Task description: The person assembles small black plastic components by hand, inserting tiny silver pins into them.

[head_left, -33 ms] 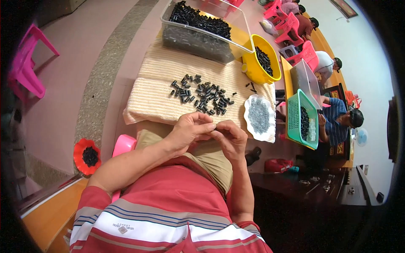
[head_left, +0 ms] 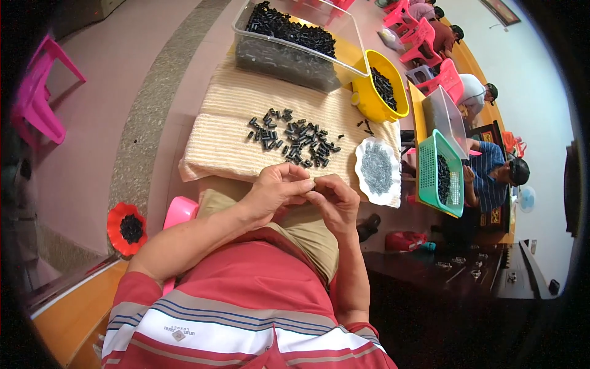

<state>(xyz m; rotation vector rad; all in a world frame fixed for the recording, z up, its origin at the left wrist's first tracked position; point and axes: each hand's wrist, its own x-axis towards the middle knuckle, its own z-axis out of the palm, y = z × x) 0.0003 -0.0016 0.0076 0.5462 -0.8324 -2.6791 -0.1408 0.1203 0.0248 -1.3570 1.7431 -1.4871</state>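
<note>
Cloth (head_left: 246,135), striped and cream, covered the table; a clear bin (head_left: 289,58) of black parts stood at its far edge, a yellow bowl (head_left: 369,98) beside it. Loose black parts (head_left: 295,141) lay scattered mid-cloth, a white plate (head_left: 376,167) of grey pins to their right. Your left hand (head_left: 276,190) and right hand (head_left: 332,200) met at the fingertips, pinched narrow on something too small to make out. Such parts looked light, stiff, easily dropped: you would best grip one across its short body.
</note>
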